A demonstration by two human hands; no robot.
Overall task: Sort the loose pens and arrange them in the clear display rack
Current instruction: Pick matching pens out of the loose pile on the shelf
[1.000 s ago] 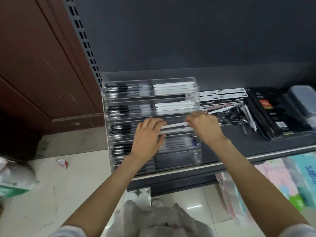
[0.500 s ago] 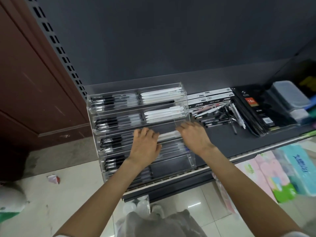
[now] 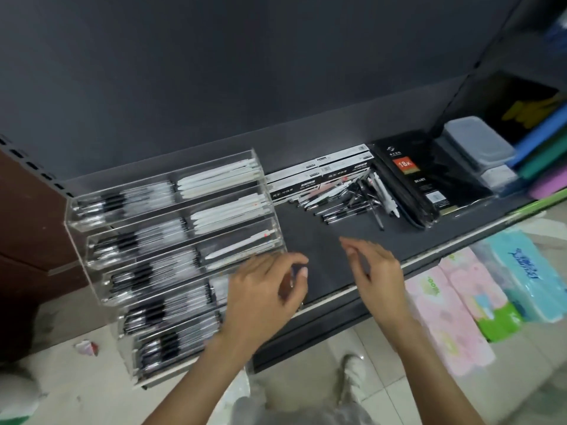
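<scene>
Head view: the clear display rack (image 3: pixel 171 240) stands at centre left on the shelf (image 3: pixel 322 240). Loose pens (image 3: pixel 349 200) lie upper right, long axes mostly diagonal. Both hands, left (image 3: pixel 260 289) and right (image 3: pixel 374 265), hover loosely curled, holding nothing, above bare shelf near its front edge.

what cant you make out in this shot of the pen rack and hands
Head view only:
- Lower right compartments of the clear display rack: covered by the left hand.
- Loose pens: colours and count lost in the tangle and motion blur.
- Print on the long boxes: too small.
- Right shelf items: cut off by the frame edge.
</scene>
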